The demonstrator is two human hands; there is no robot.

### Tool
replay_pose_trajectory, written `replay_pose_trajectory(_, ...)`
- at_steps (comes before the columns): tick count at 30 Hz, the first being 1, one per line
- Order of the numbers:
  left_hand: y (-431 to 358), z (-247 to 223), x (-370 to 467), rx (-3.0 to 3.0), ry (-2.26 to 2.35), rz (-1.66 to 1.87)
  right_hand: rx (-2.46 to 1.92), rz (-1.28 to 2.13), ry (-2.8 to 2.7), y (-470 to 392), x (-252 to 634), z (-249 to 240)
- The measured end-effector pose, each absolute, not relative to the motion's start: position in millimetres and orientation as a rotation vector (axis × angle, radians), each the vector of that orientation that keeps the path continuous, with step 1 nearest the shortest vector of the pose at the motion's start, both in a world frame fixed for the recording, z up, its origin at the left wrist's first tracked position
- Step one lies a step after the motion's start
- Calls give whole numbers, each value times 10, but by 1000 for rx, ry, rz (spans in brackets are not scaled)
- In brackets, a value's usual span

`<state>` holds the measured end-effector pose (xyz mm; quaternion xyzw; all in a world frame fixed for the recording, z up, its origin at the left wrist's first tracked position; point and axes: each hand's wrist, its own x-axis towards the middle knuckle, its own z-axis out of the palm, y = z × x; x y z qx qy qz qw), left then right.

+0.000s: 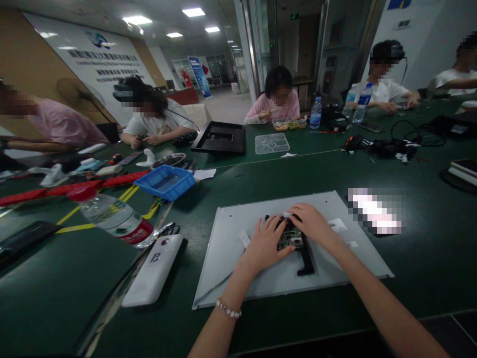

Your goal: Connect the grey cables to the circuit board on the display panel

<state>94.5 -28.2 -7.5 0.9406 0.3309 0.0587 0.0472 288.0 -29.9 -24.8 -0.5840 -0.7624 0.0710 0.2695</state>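
Observation:
A grey-white flat panel [223, 248] lies in front of me, and on it sits a green circuit board [292, 239] with a black bracket [307, 263] around its edge. My left hand [266, 243] grips the board from the left, thumb on the near side and fingers over the far side. From the right, my right hand [313, 223] bends over the board's far edge. Its closed fingertips are at a small white piece [286, 214]. The fingers partly hide the board's far part and whatever connector is there.
Left of the panel are a white power bank [154, 268], a tilted water bottle [115, 219] and a blue tray [166, 182]. A phone with a bright screen [374, 211] lies right. Farther off are a black frame [219, 138], a clear lid [272, 143] and several people seated around the table.

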Motion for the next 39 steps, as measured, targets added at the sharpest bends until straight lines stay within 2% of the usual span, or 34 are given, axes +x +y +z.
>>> replay_pose_trajectory(4,-300,-34,953,2885,948,177,-1680,223,-1983,-458,3147,-240)
replay_pose_trajectory(13,-342,19,984,2911,811,166,-1686,630,-1919,-869,3434,-364)
replay_pose_trajectory(22,-333,-8,981,2878,800,148,-1700,623,-1870,-838,3326,-326)
replay_pose_trajectory(31,-347,3,994,2870,781,167,-1477,954,-1661,-802,3239,-321)
replay_pose_trajectory(39,-408,73,1041,2853,719,222,-1450,896,-1656,-855,3099,-396)
